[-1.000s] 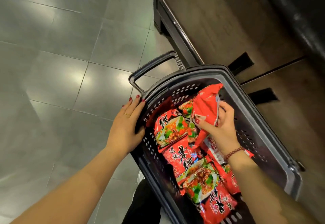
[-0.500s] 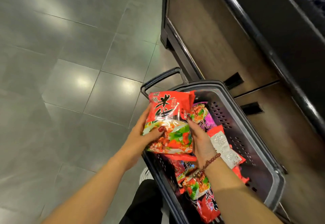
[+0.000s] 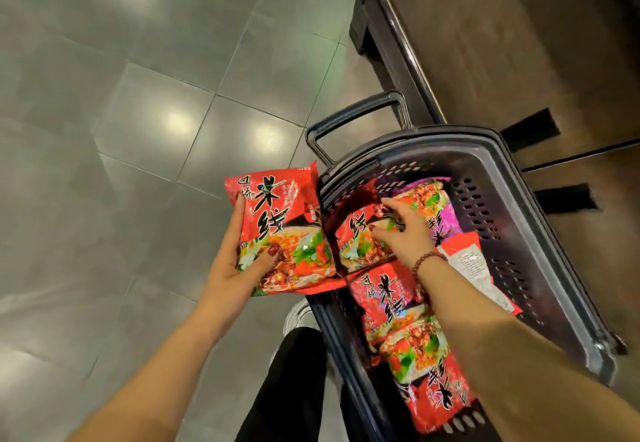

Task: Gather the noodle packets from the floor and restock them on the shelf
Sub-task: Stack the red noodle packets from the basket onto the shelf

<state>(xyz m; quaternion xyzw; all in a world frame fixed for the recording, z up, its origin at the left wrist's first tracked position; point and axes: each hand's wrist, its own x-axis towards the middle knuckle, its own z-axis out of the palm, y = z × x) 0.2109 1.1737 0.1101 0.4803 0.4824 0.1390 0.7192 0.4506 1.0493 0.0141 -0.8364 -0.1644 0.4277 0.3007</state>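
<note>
My left hand [image 3: 239, 265] grips a red noodle packet [image 3: 284, 226] by its lower left edge, holding it face up just left of the basket. The dark plastic basket [image 3: 512, 233] stands on the floor and holds several more red packets [image 3: 394, 306] and a purple one [image 3: 446, 223]. My right hand [image 3: 401, 237] reaches down into the basket, its fingers spread and bent on a red packet [image 3: 356, 244] near the basket's left wall. Whether those fingers grasp that packet is not clear.
Grey tiled floor [image 3: 138, 129] stretches to the left. A dark shelf unit [image 3: 502, 43] with a brown base panel rises at the right, close behind the basket. The basket's pull handle [image 3: 356, 119] sticks out toward the floor. My dark trouser leg [image 3: 287, 379] is below.
My left hand has carried the red packet out to the left of the basket. My right hand has let go of it and dropped into the basket onto another packet.
</note>
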